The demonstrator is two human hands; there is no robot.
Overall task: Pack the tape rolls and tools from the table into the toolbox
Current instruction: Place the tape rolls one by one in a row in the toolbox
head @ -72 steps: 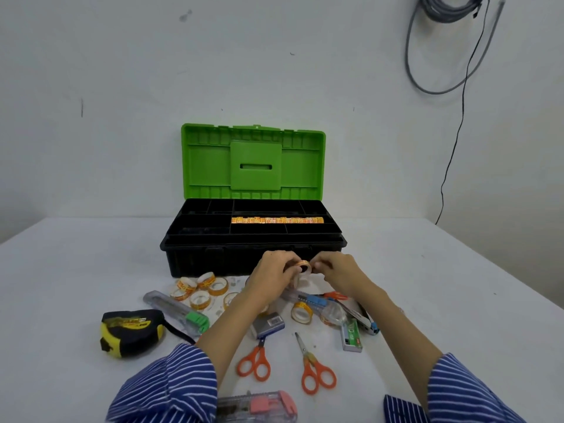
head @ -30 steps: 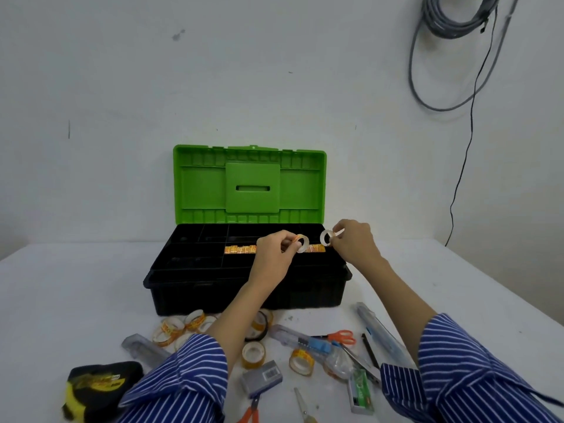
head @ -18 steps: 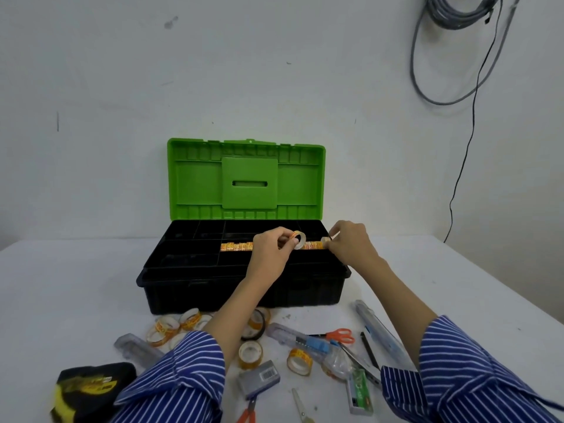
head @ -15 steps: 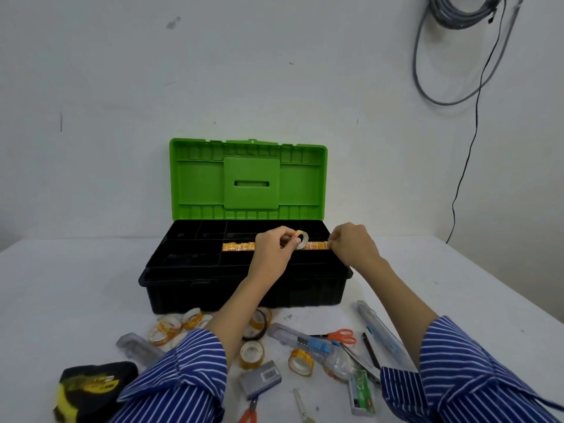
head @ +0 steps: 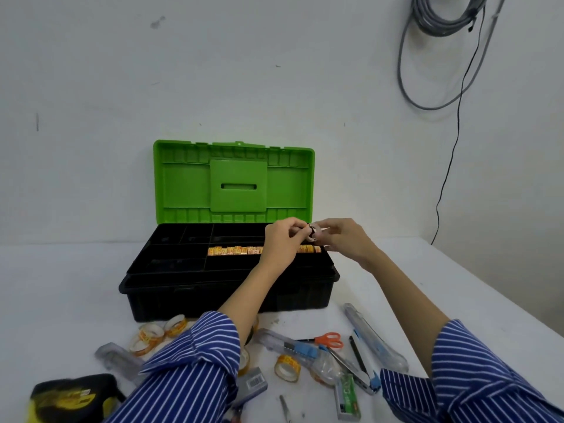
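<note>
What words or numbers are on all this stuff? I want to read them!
No text is clear enough to quote.
Tape rolls in the toolbox: orange print, too blurred.
Loose tape rolls: print too small.
Grey box: a barcode, digits unreadable.
Tape measure: yellow label, blurred.
Green packet: marks unreadable.

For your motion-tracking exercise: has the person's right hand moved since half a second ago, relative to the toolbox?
Yes. The right hand has lifted off the row of packed tape rolls in the toolbox and shifted left, meeting the left hand.

Green lid (head: 235, 181) on a black toolbox (head: 213, 288), orange-printed tape rolls (head: 262, 250), blue-and-white striped sleeves (head: 195, 361), orange scissors (head: 328, 338).
</note>
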